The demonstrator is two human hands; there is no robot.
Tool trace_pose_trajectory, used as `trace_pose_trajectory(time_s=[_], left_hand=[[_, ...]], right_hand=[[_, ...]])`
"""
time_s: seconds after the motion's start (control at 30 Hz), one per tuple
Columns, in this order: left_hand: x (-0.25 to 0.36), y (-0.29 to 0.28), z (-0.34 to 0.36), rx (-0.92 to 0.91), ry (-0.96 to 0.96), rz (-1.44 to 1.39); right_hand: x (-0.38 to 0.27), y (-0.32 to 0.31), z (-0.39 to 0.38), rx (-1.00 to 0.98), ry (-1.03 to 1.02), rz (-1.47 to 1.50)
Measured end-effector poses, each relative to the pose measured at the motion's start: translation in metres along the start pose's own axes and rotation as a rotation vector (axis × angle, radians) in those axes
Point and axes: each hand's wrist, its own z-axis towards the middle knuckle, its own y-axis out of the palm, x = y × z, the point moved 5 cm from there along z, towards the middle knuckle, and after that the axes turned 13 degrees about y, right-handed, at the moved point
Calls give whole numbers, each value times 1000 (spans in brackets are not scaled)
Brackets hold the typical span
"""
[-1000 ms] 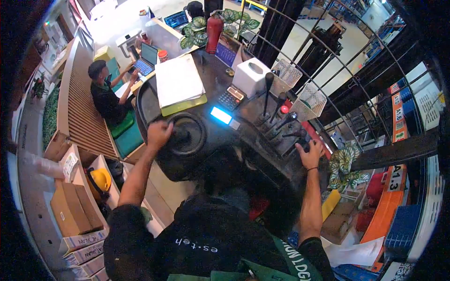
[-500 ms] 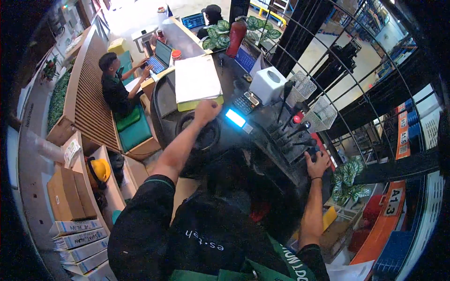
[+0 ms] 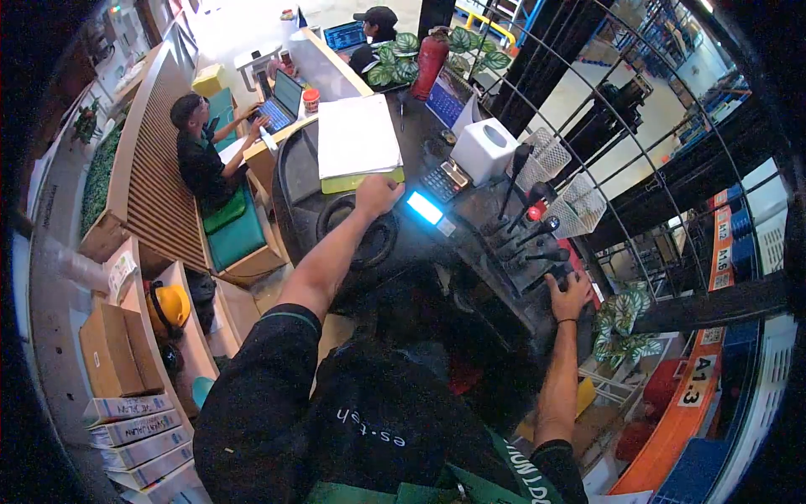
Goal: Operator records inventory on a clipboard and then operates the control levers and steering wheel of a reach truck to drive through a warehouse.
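My left hand (image 3: 378, 195) is closed at the far right rim of a black steering wheel (image 3: 392, 244). Its fingers curl downward, and the exact grip is partly hidden. Just beyond it lies a stack of white papers (image 3: 357, 134) on a yellow-green board (image 3: 348, 182). To its right glows a small lit display (image 3: 426, 207). My right hand (image 3: 572, 294) curls round a dark control lever (image 3: 558, 270), at the near end of a row of levers with black and red knobs (image 3: 534, 213).
A calculator (image 3: 445, 179), a white tissue box (image 3: 484, 151) and a red fire extinguisher (image 3: 431, 63) stand on the dashboard. Wire mesh baskets (image 3: 581, 204) hang on the black grille at right. A seated person (image 3: 201, 160) uses a laptop (image 3: 284, 102) at left; another wears a cap (image 3: 377, 16).
The surroundings have shifted slightly in the picture as my head moves a little. Both hands keep their places on the wheel and lever. The seated person's head has tilted slightly.
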Motion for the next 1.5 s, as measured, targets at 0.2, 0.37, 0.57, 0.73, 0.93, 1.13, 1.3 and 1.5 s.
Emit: trace_pose_trajectory(time_s=[0.2, 0.37, 0.57, 0.73, 0.93, 1.13, 1.3, 1.5], left_hand=[[2, -4, 3, -6, -15, 6], [11, 7, -1, -34, 15, -20], [21, 15, -2, -112, 11, -36], [1, 12, 1, -89, 8, -23], [-42, -36, 9, -52, -167, 70], [-41, -69, -8, 214, -218, 98], [-26, -72, -9, 109, -251, 316], [106, -38, 11, 166, 309, 23]], right_hand=[[-9, -5, 9, -45, 73, -2], [-9, -13, 10, -73, 68, 1], [6, -9, 9, -83, -36, 75], [16, 16, 2, -46, 26, 107], [10, 13, 13, -40, 35, 91], [18, 9, 25, 46, 29, 136], [19, 8, 47, -33, 77, 231], [-9, -31, 56, -58, 19, 242]])
